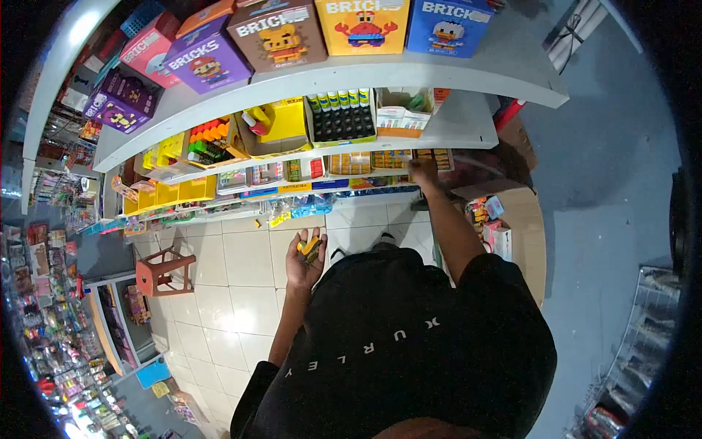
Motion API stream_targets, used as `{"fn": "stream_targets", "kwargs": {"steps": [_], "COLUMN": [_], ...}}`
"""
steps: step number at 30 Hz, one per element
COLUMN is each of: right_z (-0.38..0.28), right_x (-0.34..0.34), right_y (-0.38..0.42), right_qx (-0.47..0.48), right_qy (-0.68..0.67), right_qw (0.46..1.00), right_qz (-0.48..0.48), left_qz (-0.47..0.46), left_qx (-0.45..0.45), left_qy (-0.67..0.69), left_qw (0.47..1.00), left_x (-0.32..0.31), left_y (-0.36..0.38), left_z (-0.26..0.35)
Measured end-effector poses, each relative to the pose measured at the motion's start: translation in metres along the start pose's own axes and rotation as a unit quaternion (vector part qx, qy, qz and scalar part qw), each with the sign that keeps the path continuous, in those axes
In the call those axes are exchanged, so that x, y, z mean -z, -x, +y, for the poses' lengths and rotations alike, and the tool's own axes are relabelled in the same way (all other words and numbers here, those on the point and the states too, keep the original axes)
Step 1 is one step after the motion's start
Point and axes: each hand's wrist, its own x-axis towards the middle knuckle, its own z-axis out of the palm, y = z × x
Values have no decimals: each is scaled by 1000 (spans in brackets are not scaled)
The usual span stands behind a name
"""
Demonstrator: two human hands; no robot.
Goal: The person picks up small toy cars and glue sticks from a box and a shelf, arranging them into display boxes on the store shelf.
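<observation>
My left hand [298,272] is palm up over the tiled floor, its fingers curled around several small yellow and dark pieces [310,247]. Their exact kind is too small to make out. My right hand [424,174] reaches into the lower shelf, at the front of a tray of small yellow-and-dark items [436,157]. Its fingers look bent together, and whatever they hold is hidden. Just left of that hand are two more trays, one with orange-yellow small packs [391,159] and one with similar packs in rows [349,163].
Above runs a grey shelf [351,79] with boxes marked BRICKS [365,29]. Under it are glue sticks in a box [341,117] and highlighters [208,139]. A cardboard box [523,219] stands at my right, a brown stool [164,272] at my left. A small yellow piece [257,223] lies on the floor.
</observation>
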Motion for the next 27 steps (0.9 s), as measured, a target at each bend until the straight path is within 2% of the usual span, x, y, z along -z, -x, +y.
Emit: {"fn": "stream_targets", "kwargs": {"steps": [1,4,5,8,11,14,15,16,18,20,21,27], "right_z": [-7,-17,-57,-61,-56,-15,-5,-1,-1,-8,-7,-8], "right_x": [2,3,23,18,18,5,1,0,0,6,2,13], "right_y": [-11,-37,-19,-26,-32,-54,-63,-73,-78,-75,-76,-78], "right_qx": [-16,31,41,55,76,141,99,55,46,116,168,127], "right_qy": [100,223,251,261,245,322,186,45,25,268,291,230], "right_qw": [995,971,966,962,966,935,978,997,998,956,941,965], "right_qz": [23,82,47,65,16,46,16,-15,-36,-12,31,-26], "left_qz": [1,20,40,23,18,39,38,36,41,51,54,69], "left_qx": [-3,-5,-13,-22,-22,-35,-37,-40,-46,-50,-49,-54], "left_qy": [-1,18,25,44,56,56,55,54,54,57,58,55], "left_qw": [1000,1000,999,999,998,997,997,997,997,996,996,995], "left_x": [1,3,0,1,4,1,2,3,3,0,1,-4], "left_y": [2,8,11,16,17,19,19,18,18,16,16,14], "left_z": [-2,-4,-5,-9,-12,-16,-17,-17,-18,-20,-21,-26]}}
